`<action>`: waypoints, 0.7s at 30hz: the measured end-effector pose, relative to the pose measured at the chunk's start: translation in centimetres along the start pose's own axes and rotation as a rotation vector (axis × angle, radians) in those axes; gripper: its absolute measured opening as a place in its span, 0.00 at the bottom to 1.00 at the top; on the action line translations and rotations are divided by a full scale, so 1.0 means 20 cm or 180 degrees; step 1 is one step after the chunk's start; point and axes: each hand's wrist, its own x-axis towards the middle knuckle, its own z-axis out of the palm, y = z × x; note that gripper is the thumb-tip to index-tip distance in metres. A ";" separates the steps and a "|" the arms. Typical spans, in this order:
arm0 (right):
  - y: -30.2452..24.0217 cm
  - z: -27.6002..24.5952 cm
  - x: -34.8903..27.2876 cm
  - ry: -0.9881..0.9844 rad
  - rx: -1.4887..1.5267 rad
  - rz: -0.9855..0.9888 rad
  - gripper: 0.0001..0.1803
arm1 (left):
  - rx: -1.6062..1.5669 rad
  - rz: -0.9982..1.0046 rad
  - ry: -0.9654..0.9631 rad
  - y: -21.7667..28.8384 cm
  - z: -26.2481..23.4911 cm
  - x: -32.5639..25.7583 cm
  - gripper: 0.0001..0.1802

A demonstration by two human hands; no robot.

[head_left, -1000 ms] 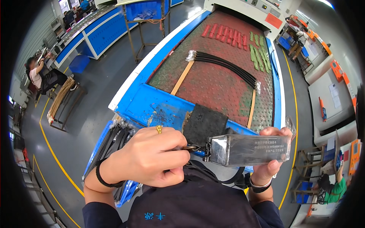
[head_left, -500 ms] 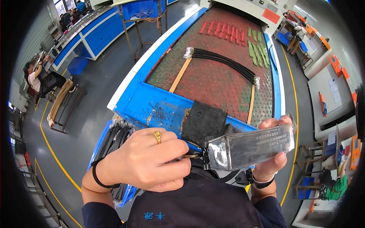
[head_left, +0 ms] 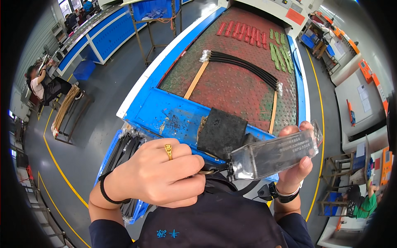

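Note:
My right hand [head_left: 297, 169] grips a clear plastic sleeve [head_left: 273, 155] holding dark contents, held level in front of my chest. My left hand [head_left: 159, 177], wearing a gold ring and a black wristband, is closed around a thin black strap end [head_left: 215, 170] at the sleeve's left opening. Just beyond my hands a black rubber pad [head_left: 221, 132] hangs over the blue front edge of the conveyor table [head_left: 165, 115]. Black curved straps [head_left: 244, 66] lie across the red mesh belt farther out.
A blue bin of bundled black straps [head_left: 124, 153] sits at my lower left. Red strips [head_left: 244, 31] and green strips [head_left: 279, 51] lie at the belt's far end. A seated person [head_left: 43, 84] works at the left. Benches and chairs stand on the right.
My right hand has tilted the sleeve so its right end rises a little, and my left hand has shifted slightly lower and right at the sleeve's opening.

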 end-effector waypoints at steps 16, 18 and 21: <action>0.26 -0.37 0.09 0.0533 0.0501 -0.0798 0.32 | 0.0138 -0.0487 0.0524 0.00 0.00 -0.12 0.06; 0.40 -0.41 0.10 0.0737 0.0010 -0.0552 0.30 | 0.0306 -0.1031 0.0578 -0.01 -0.03 -0.20 0.07; 0.60 -0.40 0.07 0.0808 -0.0760 0.0023 0.29 | -0.0382 -0.2306 0.1442 -0.01 -0.02 -0.34 0.08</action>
